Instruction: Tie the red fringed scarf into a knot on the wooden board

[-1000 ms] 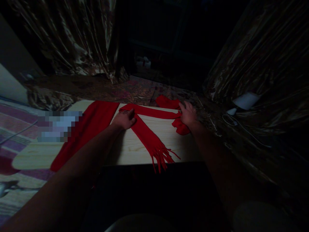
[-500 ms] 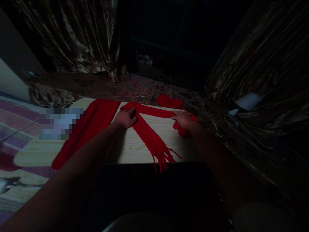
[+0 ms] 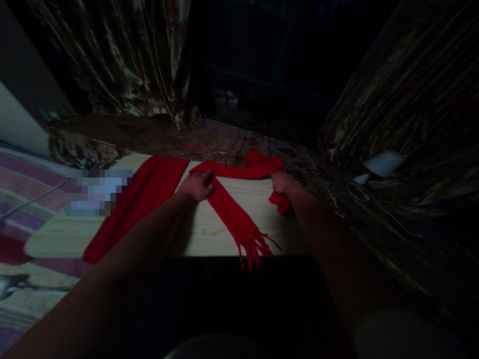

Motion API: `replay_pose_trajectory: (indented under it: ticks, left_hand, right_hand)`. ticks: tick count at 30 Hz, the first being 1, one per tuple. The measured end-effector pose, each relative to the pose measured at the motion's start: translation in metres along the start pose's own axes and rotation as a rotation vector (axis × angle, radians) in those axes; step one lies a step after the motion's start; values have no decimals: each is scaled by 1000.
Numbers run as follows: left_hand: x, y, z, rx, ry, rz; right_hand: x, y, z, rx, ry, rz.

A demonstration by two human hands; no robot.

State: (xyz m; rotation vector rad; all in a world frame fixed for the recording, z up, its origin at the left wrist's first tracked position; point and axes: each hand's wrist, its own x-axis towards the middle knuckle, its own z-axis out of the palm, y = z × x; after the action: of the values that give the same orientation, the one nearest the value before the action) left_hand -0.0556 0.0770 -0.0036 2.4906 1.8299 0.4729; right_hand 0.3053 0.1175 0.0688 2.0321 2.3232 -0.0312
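A narrow red scarf (image 3: 234, 212) with a fringed end lies bent at a sharp corner on a pale wooden board (image 3: 209, 239). Its fringe hangs over the board's near edge. At the bend, my left hand (image 3: 196, 186) holds the scarf down against the wood, fingers over the corner. My right hand (image 3: 283, 182) is closed on the scarf's upper strip at the right end of the board. A crumpled red bunch hangs just below that hand, and more red fabric is heaped beyond the far edge. Left of my left hand, a wider red cloth (image 3: 149, 187) lies flat across the board.
A blurred pale patch (image 3: 99, 192) covers part of the board's left end. Striped bedding (image 3: 22, 199) with a cable is at the left. Patterned curtains (image 3: 130, 60) hang behind. A white lamp-like object (image 3: 383, 163) with a cord lies at the right.
My right hand has closed more tightly on the scarf and shifted slightly. The upper strip now curves and appears lifted near it. My left hand stays at the bend.
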Motion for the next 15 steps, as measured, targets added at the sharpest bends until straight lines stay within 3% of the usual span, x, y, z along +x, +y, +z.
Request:
replay_pose_trajectory:
  ticks: [4, 8, 12, 15]
  left_hand:
    - [1, -2, 2, -33, 7, 6]
    - [3, -3, 4, -54, 6, -7]
    - [3, -4, 5, -56, 3, -17]
    - [3, -3, 4, -45, -5, -24]
  right_hand:
    - [3, -19, -23, -99, 181, -57]
    - [7, -49, -54, 212, 327, -67]
    - [6, -70, -65, 921, 184, 98]
    - [-4, -79, -46, 1307, 39, 168]
